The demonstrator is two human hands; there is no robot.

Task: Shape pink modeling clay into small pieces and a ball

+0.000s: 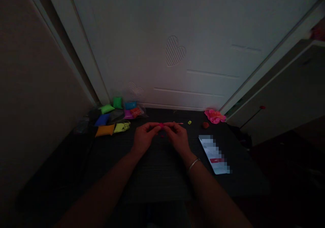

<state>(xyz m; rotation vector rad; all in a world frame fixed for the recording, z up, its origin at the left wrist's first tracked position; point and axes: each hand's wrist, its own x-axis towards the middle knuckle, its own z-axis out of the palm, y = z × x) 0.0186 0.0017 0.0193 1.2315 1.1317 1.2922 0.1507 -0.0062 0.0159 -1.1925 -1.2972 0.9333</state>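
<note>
Because the pink lump (161, 126), probably modelling clay, looks light and soft, it likely dents easily and suits a gentle hold at its edges; left grip (142, 140) and right grip (179, 140) pinch it, left of the phone (214, 157).

Your dark table (152, 174) has colored packs (105, 130) on its L side, incl. orange, yellow, blue & green. Toward its R: lit phone (214, 155), pink piece (215, 116) nr the back edge, red ball (205, 125), small yellow bit (189, 122) & pink stick (179, 123) w/ it, mid-back.
</note>
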